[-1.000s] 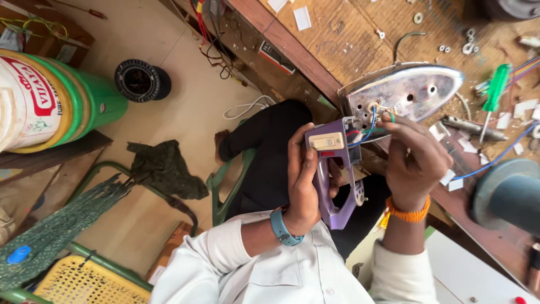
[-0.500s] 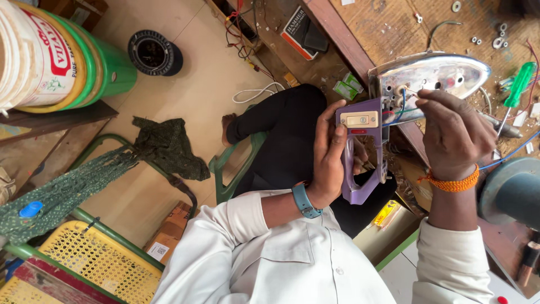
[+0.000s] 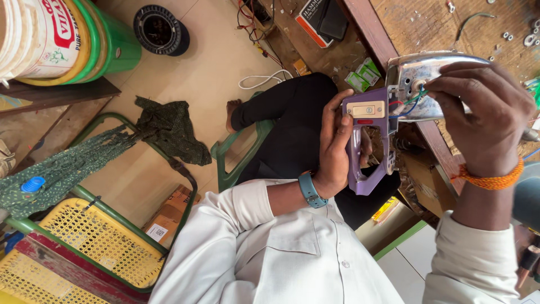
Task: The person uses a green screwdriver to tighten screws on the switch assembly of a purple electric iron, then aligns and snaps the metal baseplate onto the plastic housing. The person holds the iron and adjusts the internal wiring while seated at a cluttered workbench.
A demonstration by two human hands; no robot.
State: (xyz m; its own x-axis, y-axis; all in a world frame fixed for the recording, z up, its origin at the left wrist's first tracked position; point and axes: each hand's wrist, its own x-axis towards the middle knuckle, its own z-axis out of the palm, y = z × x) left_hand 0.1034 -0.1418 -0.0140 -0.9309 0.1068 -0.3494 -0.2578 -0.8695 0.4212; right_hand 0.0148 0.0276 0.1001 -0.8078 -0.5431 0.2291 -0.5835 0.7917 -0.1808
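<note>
Head view, only view there is: left hand (image 3: 336, 149) is wrapped around the purple handle (image 3: 368, 147) of a clothes iron (image 3: 394, 107), fingers closed on the grip, thumb side near the cream panel on the handle's end. The iron is held in mid-air over the lap, just off the edge of the wooden surface (image 3: 439, 25), its metal soleplate (image 3: 427, 70) turned out toward the surface.

Right hand (image 3: 484, 110) is cupped over the soleplate end, fingers curled and pinching at the coloured wires (image 3: 415, 100) (blue, green, red) where they come out at the back of the plate. Whether it grips a single wire or just presses on the bundle I can't tell, since the fingers hide the joint.

Step in hand, as I judge it: working on the wiring at the terminal end with the iron's body open. Next move calls for the left hand to keep the handle steady while the right fingertips do fine work on one lead; a tool is probably needed, and none is in either hand.

Around: loose washers and screws (image 3: 520, 38) on the surface, a green plastic chair (image 3: 239, 160) under the person, a dark cloth (image 3: 171, 132) on the floor, a yellow mesh crate (image 3: 84, 242) bottom left, a green and white bucket (image 3: 67, 39) top left.
</note>
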